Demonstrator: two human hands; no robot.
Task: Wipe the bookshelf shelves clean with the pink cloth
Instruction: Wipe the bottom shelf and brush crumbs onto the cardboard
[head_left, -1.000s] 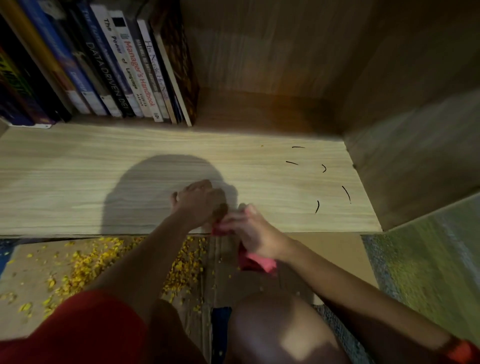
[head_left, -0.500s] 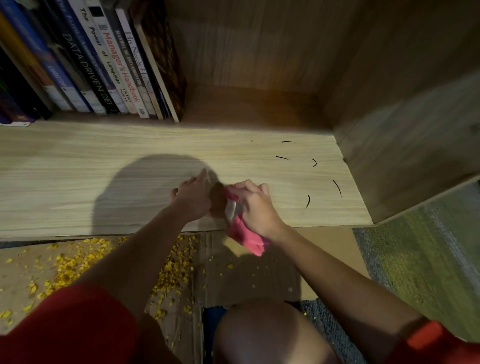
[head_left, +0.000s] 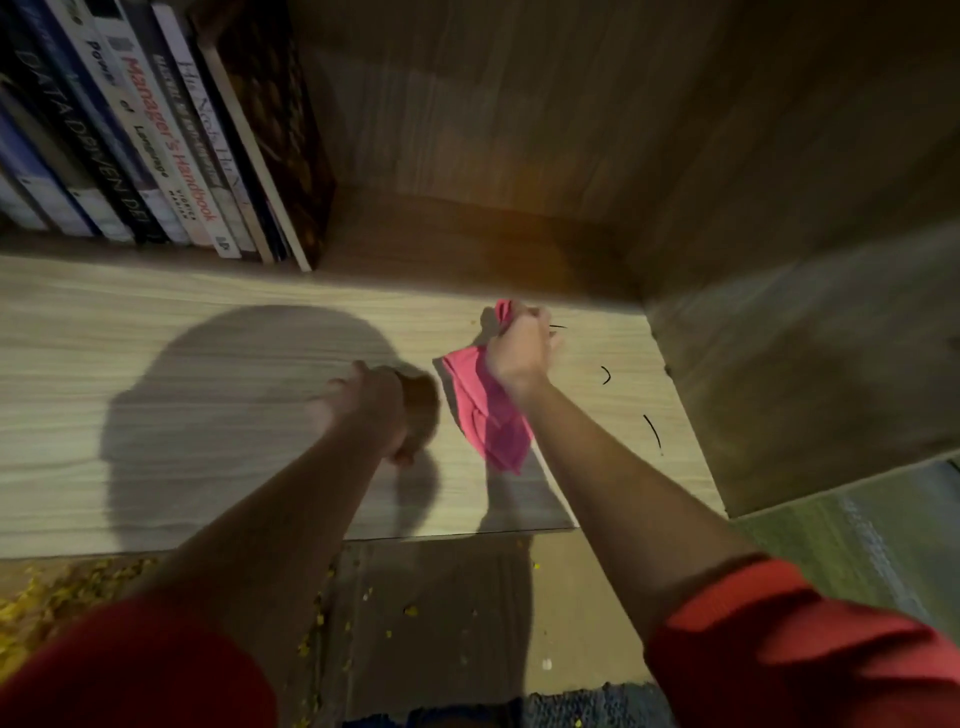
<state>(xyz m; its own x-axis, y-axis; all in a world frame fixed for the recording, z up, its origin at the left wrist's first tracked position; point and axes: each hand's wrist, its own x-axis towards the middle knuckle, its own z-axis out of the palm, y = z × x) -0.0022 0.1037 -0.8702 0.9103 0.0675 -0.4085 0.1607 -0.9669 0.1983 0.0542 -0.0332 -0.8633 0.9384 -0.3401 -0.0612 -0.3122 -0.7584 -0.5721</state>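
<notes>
Pink cloth (head_left: 488, 415) hangs from my right hand (head_left: 519, 348), fingers clenched round it; my left hand (head_left: 374, 405) is too blurred to judge.

Leaning books (head_left: 171, 140) — yellow floor crumbs (head_left: 36, 605)

Pink cloth (head_left: 488, 415), pale wood-grain shelf (head_left: 208, 374)

Red sleeves (head_left: 779, 634); yellow crumbs (head_left: 47, 597) on the floor; short black marks (head_left: 652, 430) on the shelf.
</notes>
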